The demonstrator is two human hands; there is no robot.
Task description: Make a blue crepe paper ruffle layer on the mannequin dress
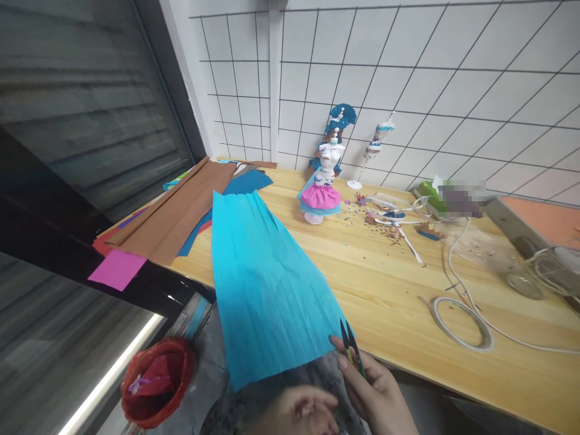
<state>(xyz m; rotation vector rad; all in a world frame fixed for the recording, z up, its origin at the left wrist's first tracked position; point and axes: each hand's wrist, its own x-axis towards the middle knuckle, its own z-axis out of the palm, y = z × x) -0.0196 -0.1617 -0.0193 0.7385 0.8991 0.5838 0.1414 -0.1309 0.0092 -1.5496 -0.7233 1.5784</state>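
Blue crepe paper (267, 272) looked uncut at the counter's (385, 284) near edge; right hand's (380, 393) grip clamped scissors (351, 349), left hand's (301, 414) unclear.

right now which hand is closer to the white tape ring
Right. The right hand, holding black snips, is below-left of the tape ring; the left hand is lower and farther left.
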